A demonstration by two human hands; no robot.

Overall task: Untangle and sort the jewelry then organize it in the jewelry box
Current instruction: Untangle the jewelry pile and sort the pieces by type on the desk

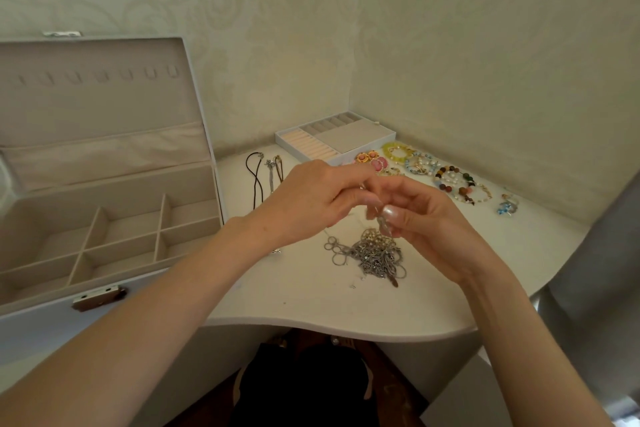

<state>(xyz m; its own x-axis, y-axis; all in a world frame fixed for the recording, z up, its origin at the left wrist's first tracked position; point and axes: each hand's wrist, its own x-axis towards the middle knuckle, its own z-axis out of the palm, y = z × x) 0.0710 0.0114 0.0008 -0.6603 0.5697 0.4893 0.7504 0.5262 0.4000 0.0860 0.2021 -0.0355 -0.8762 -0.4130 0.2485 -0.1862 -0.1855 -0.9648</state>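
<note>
Both hands hover just above the table [284, 291]. The right hand [426, 218] has its grip closed, thumb and forefinger pinching a silver strand [382, 224]. The left hand [304, 198] curls its fingers onto the same strand higher up, apparently pinching too, though its fingertips are partly hidden. The strand runs down into the tangle of silver chains [374, 253] lying on the table below.

The main risk is pulling the two grips apart too sharply. That would probably tighten the knots or snap a fine link. Lifting the strand could also drag the whole tangle toward the table's curved front edge, which is close, and small pieces could drop to the floor.

There is open room on the table in front of the tangle and to its right. The open jewelry box [104, 291] blocks the left. The cord necklaces [256, 177], ring tray [287, 139] and bead bracelets [453, 180] line the back, so a wide sweep could scatter what is already sorted.
</note>
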